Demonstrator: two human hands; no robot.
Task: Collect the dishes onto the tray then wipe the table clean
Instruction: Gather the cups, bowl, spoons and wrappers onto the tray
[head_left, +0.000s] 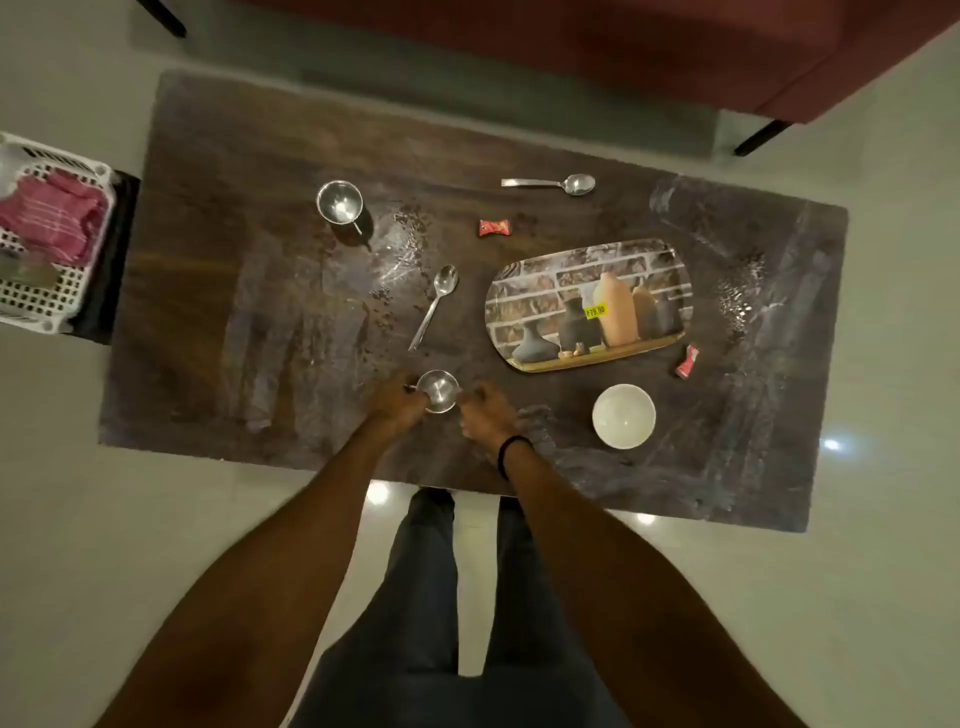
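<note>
The small steel cup (439, 397) stands upright near the front edge of the table (218, 312), left of the printed tray (540, 291) and apart from it; nothing sits on the tray yet. The left hand (400, 406) is against the cup's left side, fingers curled about what looks like a little handle, which reads as a hold as far as the blur allows. The right hand (485, 413) sits just beside the cup's right wall with fingers bent; whether it touches or grips anything I cannot tell. The cup looks empty, thin-walled and rigid, so it should be light and hard to damage. But polished steel is slick, and the tabletop behind it shows wet smears and crumbs, so a pinch on the handle or fingers round the wall seems safer than the rim alone. The white bowl (623, 415) to the right is probably heavier and could chip; cupping it from beneath would suit. A second steel cup (340, 205), a near spoon (434, 306) and a far spoon (550, 183) lie farther back.
</note>
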